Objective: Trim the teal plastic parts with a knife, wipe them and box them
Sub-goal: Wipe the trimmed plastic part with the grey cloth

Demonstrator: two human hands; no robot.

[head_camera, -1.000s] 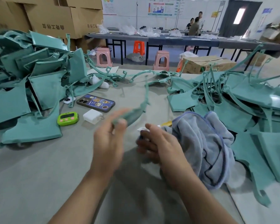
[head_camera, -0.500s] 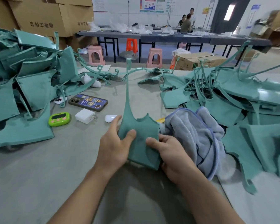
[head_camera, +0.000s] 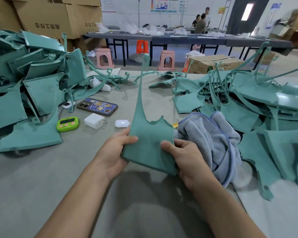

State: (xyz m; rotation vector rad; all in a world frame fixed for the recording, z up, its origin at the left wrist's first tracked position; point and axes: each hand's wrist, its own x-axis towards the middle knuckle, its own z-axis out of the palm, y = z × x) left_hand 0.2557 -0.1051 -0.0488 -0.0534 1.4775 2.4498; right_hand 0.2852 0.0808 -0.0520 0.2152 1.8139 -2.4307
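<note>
I hold one teal plastic part (head_camera: 149, 145) upright over the table, its long thin arm pointing up and away. My left hand (head_camera: 113, 152) grips its left edge, thumb on the front face. My right hand (head_camera: 184, 157) grips the right edge the same way. A grey-blue cloth (head_camera: 212, 143) lies bunched just right of my right hand. A yellow tip (head_camera: 175, 124), maybe the knife, peeks out behind the part. Piles of teal parts lie at the left (head_camera: 33, 93) and at the right (head_camera: 258, 107).
On the grey table (head_camera: 33, 186) lie a phone (head_camera: 97, 107), a green timer (head_camera: 68, 124), a white charger (head_camera: 94, 120) and a white earbud case (head_camera: 122, 123). Cardboard boxes (head_camera: 46, 19) stand behind the left pile. Stools, long tables and people are farther back.
The part was a blur in my moving left hand a second ago. Now both hands hold it still and upright, slightly nearer and higher than half a second ago.
</note>
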